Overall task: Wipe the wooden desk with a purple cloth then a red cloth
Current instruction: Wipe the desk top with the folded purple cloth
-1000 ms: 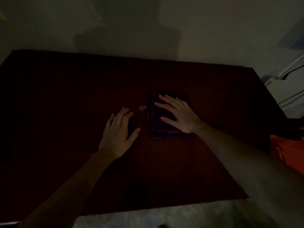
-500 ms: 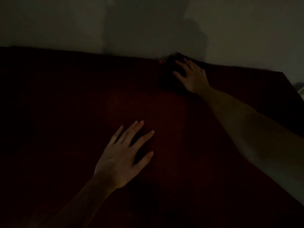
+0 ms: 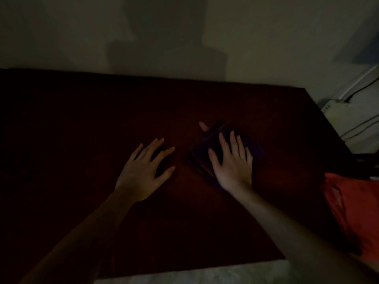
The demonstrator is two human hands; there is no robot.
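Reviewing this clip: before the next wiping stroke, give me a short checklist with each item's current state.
1. Right hand flat on the purple cloth: ok.
2. Cloth folded and lying on the desk: ok.
3. Left hand flat on the desk, apart from the cloth: ok.
4. Red cloth waiting at the desk's right edge, untouched: ok.
5. Desk surface clean so far: cannot tell, too dark.
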